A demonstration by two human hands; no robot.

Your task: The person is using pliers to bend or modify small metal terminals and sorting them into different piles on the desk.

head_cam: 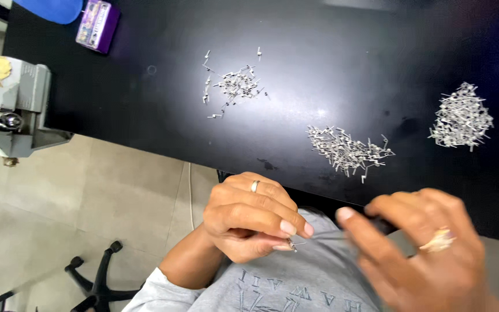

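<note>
The left hand (249, 219) pinched a small metal pin (291, 245) at its fingertips for close handling, while the blurred right hand (423, 254) hovered alongside, its grasp indeterminate.

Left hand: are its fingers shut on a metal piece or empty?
Shut on one: the left hand pinches a small metal pin between thumb and fingertips, its end poking out.

Left hand (255, 216) pinched closed, right hand (417, 248) blurred, fingers spread

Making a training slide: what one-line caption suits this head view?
Left hand pinches a small metal pin near the right hand, three pin piles on the black table.
</note>
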